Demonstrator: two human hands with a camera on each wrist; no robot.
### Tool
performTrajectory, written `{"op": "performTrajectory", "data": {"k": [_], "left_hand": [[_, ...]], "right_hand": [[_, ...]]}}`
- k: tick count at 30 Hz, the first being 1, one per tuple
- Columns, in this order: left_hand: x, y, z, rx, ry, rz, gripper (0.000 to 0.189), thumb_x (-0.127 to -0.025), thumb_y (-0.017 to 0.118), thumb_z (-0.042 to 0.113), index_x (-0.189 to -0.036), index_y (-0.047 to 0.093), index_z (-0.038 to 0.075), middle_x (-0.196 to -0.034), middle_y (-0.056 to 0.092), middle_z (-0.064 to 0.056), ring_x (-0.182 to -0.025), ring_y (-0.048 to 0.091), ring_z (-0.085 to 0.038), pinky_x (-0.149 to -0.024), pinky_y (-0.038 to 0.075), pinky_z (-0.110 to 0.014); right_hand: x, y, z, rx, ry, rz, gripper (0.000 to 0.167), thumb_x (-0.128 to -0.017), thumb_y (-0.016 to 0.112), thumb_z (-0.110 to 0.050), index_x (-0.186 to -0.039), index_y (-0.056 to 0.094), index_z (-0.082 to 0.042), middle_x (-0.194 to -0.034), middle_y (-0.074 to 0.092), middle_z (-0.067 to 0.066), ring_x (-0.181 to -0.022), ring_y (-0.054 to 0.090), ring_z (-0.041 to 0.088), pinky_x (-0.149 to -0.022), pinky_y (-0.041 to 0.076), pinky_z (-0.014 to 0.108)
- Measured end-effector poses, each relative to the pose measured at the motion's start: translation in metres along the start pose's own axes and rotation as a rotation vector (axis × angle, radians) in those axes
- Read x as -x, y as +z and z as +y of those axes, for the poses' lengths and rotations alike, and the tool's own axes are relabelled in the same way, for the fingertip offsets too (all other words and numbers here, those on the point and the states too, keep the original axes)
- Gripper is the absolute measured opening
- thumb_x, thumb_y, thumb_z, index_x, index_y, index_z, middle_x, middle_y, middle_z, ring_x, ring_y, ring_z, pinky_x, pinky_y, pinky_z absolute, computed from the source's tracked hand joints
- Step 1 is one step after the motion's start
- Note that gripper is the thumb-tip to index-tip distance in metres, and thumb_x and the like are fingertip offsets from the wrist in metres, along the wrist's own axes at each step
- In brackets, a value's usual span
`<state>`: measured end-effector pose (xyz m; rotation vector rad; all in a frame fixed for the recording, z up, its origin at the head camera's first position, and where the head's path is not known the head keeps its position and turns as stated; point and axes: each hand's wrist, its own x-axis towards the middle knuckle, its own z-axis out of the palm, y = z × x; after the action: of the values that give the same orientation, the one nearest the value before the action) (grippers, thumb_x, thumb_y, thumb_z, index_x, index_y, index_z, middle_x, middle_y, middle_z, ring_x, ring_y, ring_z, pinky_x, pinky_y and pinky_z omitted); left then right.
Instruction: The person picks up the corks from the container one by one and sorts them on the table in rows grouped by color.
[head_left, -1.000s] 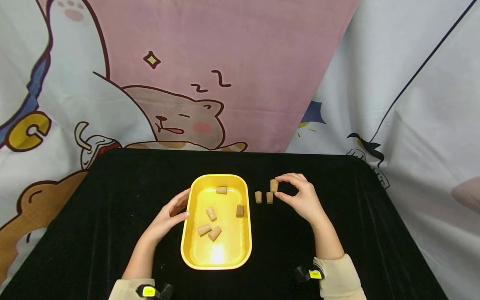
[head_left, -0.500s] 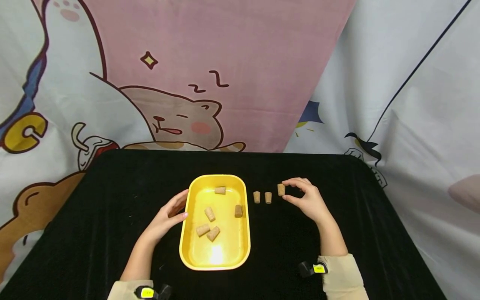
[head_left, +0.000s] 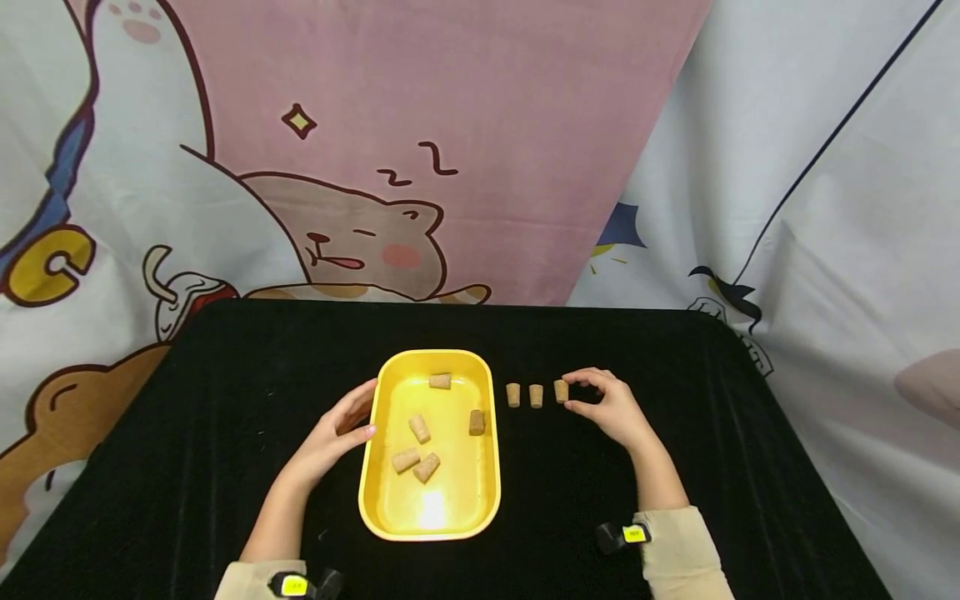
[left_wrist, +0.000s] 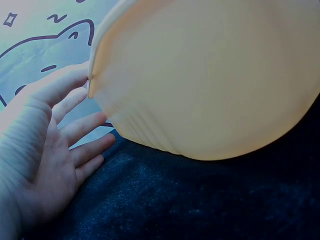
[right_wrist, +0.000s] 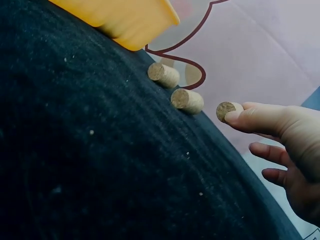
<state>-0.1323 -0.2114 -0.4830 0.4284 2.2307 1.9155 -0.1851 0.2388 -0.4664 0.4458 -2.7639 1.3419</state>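
Note:
A yellow tray (head_left: 431, 521) lies on the black cloth with several corks (head_left: 420, 428) in it. At its left side is my left hand (head_left: 335, 433), thumb over the rim and fingers by the outer wall. In the left wrist view the tray's outer wall (left_wrist: 200, 85) fills much of the picture. My right hand (head_left: 611, 406) pinches a cork (head_left: 560, 392) between thumb and fingers, to the right of two upright corks (head_left: 513, 395). In the right wrist view the pinched cork (right_wrist: 226, 111) shows one end; whether it touches the cloth I cannot tell.
The black cloth (head_left: 600, 467) covers the table, with tiny light specks on it. Behind its far edge hangs a printed curtain (head_left: 487, 125) with cartoon animals.
Over the last second my right hand has shifted the pinched cork rightward, then lowered it in line with the two standing corks. My left hand and the tray hold their place.

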Motion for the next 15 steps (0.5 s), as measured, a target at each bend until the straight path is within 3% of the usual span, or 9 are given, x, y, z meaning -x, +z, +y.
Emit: {"op": "performTrajectory", "data": {"k": [15], "left_hand": [[0.000, 0.000, 0.000, -0.006, 0.006, -0.001, 0.061, -0.095, 0.058, 0.011, -0.149, 0.031, 0.014, -0.150, 0.037, -0.011, -0.135, 0.034, -0.035, -0.104, 0.024, -0.063]], "right_hand": [[-0.001, 0.010, 0.013, 0.048, 0.081, -0.018, 0.036, -0.080, 0.076, -0.016, -0.114, 0.066, -0.014, -0.117, 0.062, 0.006, -0.106, 0.051, 0.027, -0.088, 0.040, 0.050]]}}
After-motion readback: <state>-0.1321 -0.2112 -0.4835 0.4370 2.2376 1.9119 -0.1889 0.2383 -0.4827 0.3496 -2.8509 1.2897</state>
